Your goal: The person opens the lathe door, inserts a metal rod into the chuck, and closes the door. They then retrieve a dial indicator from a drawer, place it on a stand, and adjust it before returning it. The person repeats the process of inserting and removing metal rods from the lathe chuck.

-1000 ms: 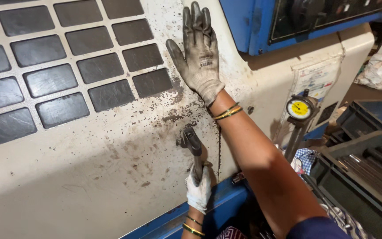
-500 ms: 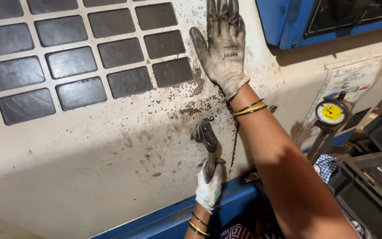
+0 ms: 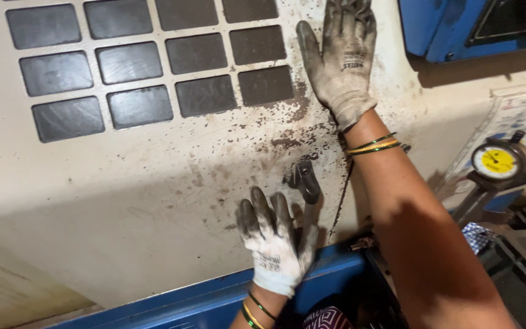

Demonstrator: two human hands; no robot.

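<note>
Head view: your right hand point(image 3: 341, 64) lies flat at 1 o'clock on the stained cream panel point(image 3: 153, 201), fingers point(image 3: 336, 24) spread, just beside the grid of dark squares point(image 3: 153, 67). Your left hand point(image 3: 275, 240) sits at 6 o'clock, fingers point(image 3: 263, 210) open wide, thumb touching the dark handle point(image 3: 307, 183) that stands off the panel. A yellow dial gauge point(image 3: 497, 161) sits at 3 o'clock.

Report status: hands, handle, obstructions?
Left hand open, fingers spread beside dark metal lever handle. Right hand flat on grimy cream machine panel. Nothing blocking the handle.
</note>
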